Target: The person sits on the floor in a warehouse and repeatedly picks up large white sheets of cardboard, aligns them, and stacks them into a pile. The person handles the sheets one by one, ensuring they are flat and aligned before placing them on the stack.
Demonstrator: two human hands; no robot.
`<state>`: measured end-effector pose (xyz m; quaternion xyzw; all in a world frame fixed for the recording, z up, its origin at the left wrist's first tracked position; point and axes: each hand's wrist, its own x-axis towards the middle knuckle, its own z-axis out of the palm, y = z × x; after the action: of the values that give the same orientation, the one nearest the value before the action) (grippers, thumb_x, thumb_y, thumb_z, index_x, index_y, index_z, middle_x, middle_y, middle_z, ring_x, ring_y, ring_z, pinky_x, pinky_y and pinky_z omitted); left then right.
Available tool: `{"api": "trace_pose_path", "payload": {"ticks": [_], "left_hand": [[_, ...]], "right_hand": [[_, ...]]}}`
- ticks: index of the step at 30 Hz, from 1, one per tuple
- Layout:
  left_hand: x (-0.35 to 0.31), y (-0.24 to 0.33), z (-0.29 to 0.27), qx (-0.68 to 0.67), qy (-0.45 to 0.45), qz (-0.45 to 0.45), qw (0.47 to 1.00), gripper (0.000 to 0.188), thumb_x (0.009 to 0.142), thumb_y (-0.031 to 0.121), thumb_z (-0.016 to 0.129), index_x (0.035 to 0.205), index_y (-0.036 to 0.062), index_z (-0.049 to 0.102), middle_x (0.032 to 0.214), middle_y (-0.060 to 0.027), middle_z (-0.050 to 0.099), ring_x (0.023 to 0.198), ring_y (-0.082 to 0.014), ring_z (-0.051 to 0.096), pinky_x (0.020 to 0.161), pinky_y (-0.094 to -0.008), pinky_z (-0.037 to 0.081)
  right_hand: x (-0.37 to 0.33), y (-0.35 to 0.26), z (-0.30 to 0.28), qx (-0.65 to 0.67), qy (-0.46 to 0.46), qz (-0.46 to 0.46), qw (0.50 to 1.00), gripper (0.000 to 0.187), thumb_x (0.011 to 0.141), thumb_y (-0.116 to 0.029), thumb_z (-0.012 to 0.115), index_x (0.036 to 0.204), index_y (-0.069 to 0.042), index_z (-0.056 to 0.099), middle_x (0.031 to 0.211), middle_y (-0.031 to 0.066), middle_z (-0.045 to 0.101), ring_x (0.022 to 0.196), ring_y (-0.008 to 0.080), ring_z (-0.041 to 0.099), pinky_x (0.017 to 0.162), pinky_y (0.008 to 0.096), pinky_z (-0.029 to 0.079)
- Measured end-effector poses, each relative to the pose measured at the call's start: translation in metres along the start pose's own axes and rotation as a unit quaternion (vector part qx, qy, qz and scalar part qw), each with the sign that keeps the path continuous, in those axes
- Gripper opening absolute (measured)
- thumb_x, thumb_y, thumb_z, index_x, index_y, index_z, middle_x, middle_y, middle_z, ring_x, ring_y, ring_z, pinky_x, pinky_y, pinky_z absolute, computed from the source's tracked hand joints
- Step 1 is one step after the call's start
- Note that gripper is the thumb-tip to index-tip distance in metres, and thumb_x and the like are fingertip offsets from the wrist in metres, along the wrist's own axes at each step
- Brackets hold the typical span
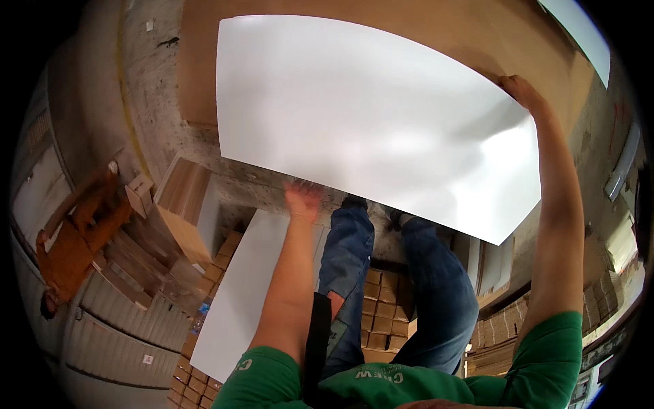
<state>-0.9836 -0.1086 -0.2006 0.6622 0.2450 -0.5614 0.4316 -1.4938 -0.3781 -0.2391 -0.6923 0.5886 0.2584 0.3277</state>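
Observation:
A large, glossy white panel (368,116) lies tilted across the view in front of me, over a brown board. At its far right edge my right hand (519,93) is closed, with the fingers curled over the rim. My left hand (303,200) is at the panel's near edge, left of my legs. Its fingers are blurred and partly hidden by that edge, so I cannot tell whether they grip it.
A brown board (197,75) extends beyond the panel. Another white panel (238,293) lies beside my left forearm, above stacked brown cartons (385,307). A wood-grain box (187,198) stands at left. Farther left is a person in orange-brown clothing (75,245).

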Motion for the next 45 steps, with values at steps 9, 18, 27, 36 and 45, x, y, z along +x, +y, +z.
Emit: {"api": "trace_pose_path", "payload": {"ticks": [9, 18, 27, 36, 45], "left_hand": [[0.05, 0.105, 0.0, 0.04, 0.005, 0.144, 0.989, 0.05, 0.091, 0.04, 0.035, 0.13, 0.0089, 0.036, 0.13, -0.0113, 0.039, 0.117, -0.0286, 0.039, 0.1, -0.0451, 0.027], [0.076, 0.094, 0.02, -0.046, -0.026, 0.097, 0.994, 0.049, 0.086, 0.043, 0.041, 0.119, 0.0075, 0.049, 0.113, -0.0082, 0.053, 0.104, -0.0279, 0.05, 0.085, -0.042, 0.045], [0.066, 0.143, -0.027, 0.152, 0.072, 0.179, 0.969, 0.044, 0.088, 0.041, 0.042, 0.115, 0.0064, 0.05, 0.114, -0.0106, 0.053, 0.101, -0.0269, 0.052, 0.087, -0.0415, 0.043], [-0.094, 0.059, 0.207, 0.461, -0.148, 0.528, 0.698, 0.017, 0.089, 0.01, 0.05, 0.09, -0.0032, 0.06, 0.092, -0.0068, 0.059, 0.087, -0.0155, 0.055, 0.081, -0.0263, 0.044], [-0.103, -0.157, 0.469, 0.839, -0.341, 0.288, 0.31, 0.045, 0.088, 0.038, 0.05, 0.108, -0.0009, 0.059, 0.101, -0.0074, 0.062, 0.093, -0.0152, 0.056, 0.081, -0.0284, 0.043]], "right_hand": [[-0.004, -0.005, -0.008, 0.197, -0.016, 0.057, 0.979, 0.039, 0.091, -0.03, 0.04, 0.112, -0.002, 0.057, 0.099, 0.0127, 0.062, 0.088, 0.0199, 0.058, 0.081, 0.032, 0.044], [-0.036, 0.081, 0.022, 0.36, -0.054, 0.15, 0.919, 0.053, 0.092, -0.042, 0.04, 0.119, 0.001, 0.052, 0.111, 0.0102, 0.058, 0.102, 0.0193, 0.053, 0.09, 0.0277, 0.038], [-0.068, 0.163, 0.032, 0.314, 0.002, 0.26, 0.913, 0.059, 0.089, -0.052, 0.037, 0.119, -0.005, 0.054, 0.119, 0.0098, 0.055, 0.111, 0.0246, 0.049, 0.097, 0.0385, 0.033], [-0.229, 0.196, 0.168, 0.603, 0.247, 0.356, 0.67, 0.049, 0.092, -0.041, 0.037, 0.118, -0.003, 0.054, 0.12, 0.0094, 0.053, 0.105, 0.0206, 0.051, 0.092, 0.0329, 0.037], [-0.324, -0.008, 0.267, 0.723, 0.354, 0.522, 0.282, 0.033, 0.09, -0.026, 0.042, 0.096, 0.002, 0.06, 0.085, 0.0067, 0.058, 0.08, 0.0179, 0.052, 0.073, 0.0313, 0.041]]}}
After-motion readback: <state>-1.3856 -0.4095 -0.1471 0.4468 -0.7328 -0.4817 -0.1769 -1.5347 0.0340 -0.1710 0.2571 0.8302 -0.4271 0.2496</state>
